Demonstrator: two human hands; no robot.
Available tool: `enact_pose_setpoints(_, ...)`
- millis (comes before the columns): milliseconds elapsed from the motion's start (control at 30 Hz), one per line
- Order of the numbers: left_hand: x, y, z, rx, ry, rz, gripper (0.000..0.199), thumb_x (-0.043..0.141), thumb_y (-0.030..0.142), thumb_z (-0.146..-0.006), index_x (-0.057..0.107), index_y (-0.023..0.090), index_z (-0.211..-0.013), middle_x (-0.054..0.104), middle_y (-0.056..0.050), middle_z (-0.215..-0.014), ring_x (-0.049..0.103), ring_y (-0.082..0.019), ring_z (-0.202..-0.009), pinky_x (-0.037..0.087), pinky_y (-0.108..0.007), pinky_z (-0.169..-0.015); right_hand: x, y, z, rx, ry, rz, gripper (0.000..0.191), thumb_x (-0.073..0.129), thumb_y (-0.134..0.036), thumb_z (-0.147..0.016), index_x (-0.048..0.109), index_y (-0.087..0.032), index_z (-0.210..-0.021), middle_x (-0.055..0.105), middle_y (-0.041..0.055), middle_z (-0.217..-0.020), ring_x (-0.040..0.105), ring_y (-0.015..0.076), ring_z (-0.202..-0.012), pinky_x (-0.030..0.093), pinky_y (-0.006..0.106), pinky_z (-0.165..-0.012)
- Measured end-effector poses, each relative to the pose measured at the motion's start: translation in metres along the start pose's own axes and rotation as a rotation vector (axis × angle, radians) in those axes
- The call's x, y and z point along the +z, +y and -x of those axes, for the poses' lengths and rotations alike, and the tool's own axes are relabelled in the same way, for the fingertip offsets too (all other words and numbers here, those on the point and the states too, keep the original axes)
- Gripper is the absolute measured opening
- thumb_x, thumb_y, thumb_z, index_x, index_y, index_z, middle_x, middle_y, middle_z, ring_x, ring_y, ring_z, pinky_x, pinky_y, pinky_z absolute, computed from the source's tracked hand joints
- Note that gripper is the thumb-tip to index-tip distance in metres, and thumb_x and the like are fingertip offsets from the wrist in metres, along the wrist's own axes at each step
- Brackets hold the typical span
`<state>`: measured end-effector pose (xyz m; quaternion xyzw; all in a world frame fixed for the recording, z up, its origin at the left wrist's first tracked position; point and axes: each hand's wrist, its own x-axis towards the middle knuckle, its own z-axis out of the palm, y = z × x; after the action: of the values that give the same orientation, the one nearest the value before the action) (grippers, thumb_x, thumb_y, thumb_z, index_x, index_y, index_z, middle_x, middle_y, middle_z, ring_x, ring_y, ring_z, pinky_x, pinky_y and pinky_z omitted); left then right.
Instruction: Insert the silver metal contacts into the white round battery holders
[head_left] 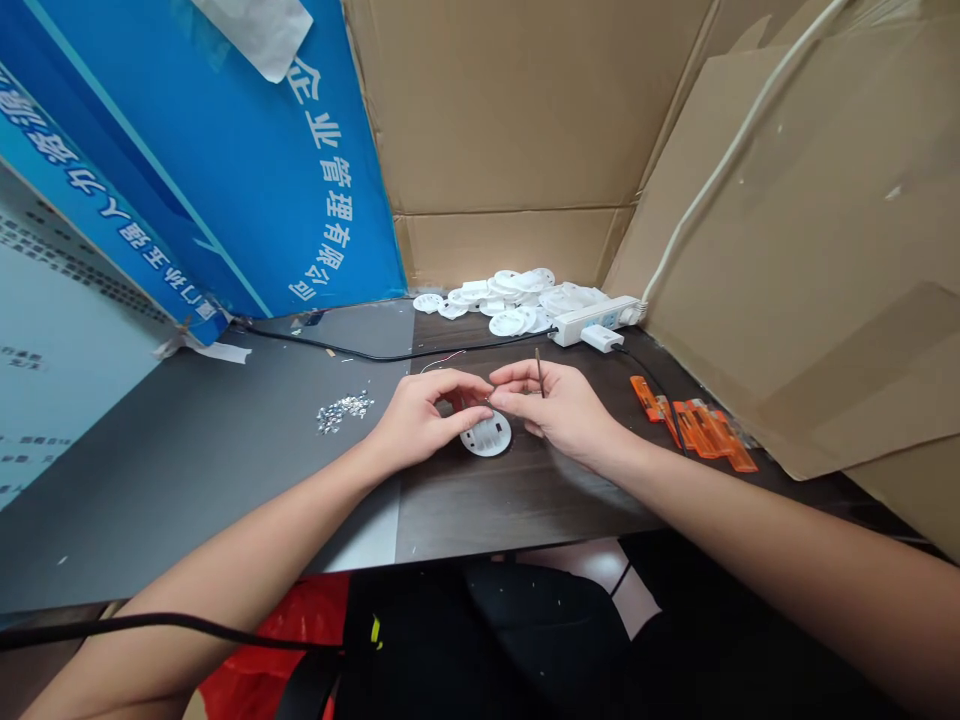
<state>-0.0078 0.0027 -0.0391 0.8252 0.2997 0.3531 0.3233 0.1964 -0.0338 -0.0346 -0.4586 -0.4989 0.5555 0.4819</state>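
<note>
Hands meet over a small round white disc (487, 436) lying flat on the dark worktop (480, 505), near its front edge. Left hand (421, 415) curls over the disc's left rim, thumb and forefinger drawn together on something too small to make out; right hand (564, 410) pinches toward the same spot, with a thin dark stick (539, 371) standing up between its fingers. Risks, as a judgement: the tiny part could slip from the pinch and be lost against the dark wood; the disc is unclamped and could skate under side pressure; the stick could jab a finger. A scatter of small shiny bits (343, 410) lies well to the left on the grey sheet (187, 470), easy to sweep off with a forearm. Behind: a heap of white discs (510, 297), a white power strip (596, 322), a black cable (360, 353), orange lighters (697, 422) to the right. Cardboard walls (525, 120) and a blue board (225, 170) box the station in.
</note>
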Motion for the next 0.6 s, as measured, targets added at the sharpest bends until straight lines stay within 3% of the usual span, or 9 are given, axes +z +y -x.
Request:
enact_pose_setpoints(100,-0.001,-0.002,0.001,-0.012,0.061,-0.041,0.025,0.072,0.037,-0.091,0.075,0.017,-0.104,0.074,-0.004,-0.098,0.067,-0.009,-0.081,0.054,-0.022,-0.076,0.009,-0.002,-0.002,0.024,0.019,-0.062,0.048,0.088,-0.036,-0.066,0.068,-0.013,-0.102,0.066,0.0029,-0.083,0.052,0.0087,-0.061,0.039,0.024,-0.052)
enact_pose_setpoints(200,-0.004,-0.001,0.002,-0.093,0.088,-0.101,0.040,0.075,0.046,-0.086,0.071,0.015,-0.112,0.072,-0.006,-0.103,0.065,-0.012,-0.080,0.054,-0.024,-0.073,0.011,-0.002,-0.003,-0.045,0.059,-0.030,0.041,0.085,-0.036,-0.068,0.068,-0.013,-0.098,0.066,0.0036,-0.085,0.056,0.0110,-0.067,0.044,0.025,-0.058)
enact_pose_setpoints(300,-0.012,-0.001,0.004,-0.055,-0.142,-0.225,0.048,0.073,0.044,-0.086,0.066,0.018,-0.125,0.067,-0.009,-0.124,0.063,-0.020,-0.107,0.056,-0.035,-0.092,0.001,-0.005,-0.005,-0.156,0.096,0.174,0.033,0.079,-0.035,-0.074,0.070,-0.014,-0.097,0.068,0.0048,-0.089,0.057,0.0115,-0.069,0.046,0.027,-0.062)
enact_pose_setpoints(367,-0.015,-0.002,0.007,0.057,-0.358,-0.256,0.054,0.068,0.033,-0.087,0.058,0.020,-0.139,0.058,-0.008,-0.142,0.051,-0.025,-0.132,0.048,-0.043,-0.113,-0.010,-0.007,-0.006,-0.207,0.126,0.318,0.032,0.074,-0.037,-0.079,0.071,-0.014,-0.101,0.068,0.0052,-0.093,0.049,0.0087,-0.060,0.041,0.027,-0.057)
enact_pose_setpoints(433,-0.014,-0.002,0.009,0.117,-0.479,-0.270,0.061,0.063,0.026,-0.088,0.051,0.021,-0.147,0.053,-0.008,-0.148,0.043,-0.025,-0.140,0.040,-0.045,-0.122,-0.021,-0.010,-0.006,-0.221,0.146,0.394,0.033,0.071,-0.039,-0.082,0.071,-0.014,-0.104,0.068,0.0053,-0.095,0.043,0.0072,-0.055,0.036,0.027,-0.053)
enact_pose_setpoints(533,-0.007,-0.001,0.012,0.041,-0.423,-0.362,0.061,0.066,0.042,-0.092,0.052,0.019,-0.147,0.053,-0.013,-0.142,0.047,-0.027,-0.131,0.044,-0.047,-0.117,-0.030,-0.010,-0.003,-0.171,0.108,0.449,0.034,0.067,-0.038,-0.086,0.072,-0.013,-0.108,0.065,0.0036,-0.084,0.044,0.0094,-0.057,0.035,0.027,-0.053)
enact_pose_setpoints(600,-0.001,0.000,0.013,0.004,-0.367,-0.406,0.076,0.071,0.057,-0.086,0.051,0.018,-0.148,0.049,-0.015,-0.144,0.046,-0.031,-0.131,0.044,-0.051,-0.115,-0.030,-0.009,-0.001,-0.111,0.041,0.460,0.036,0.062,-0.038,-0.091,0.072,-0.014,-0.115,0.058,0.0008,-0.073,0.042,0.0104,-0.055,0.034,0.027,-0.052)
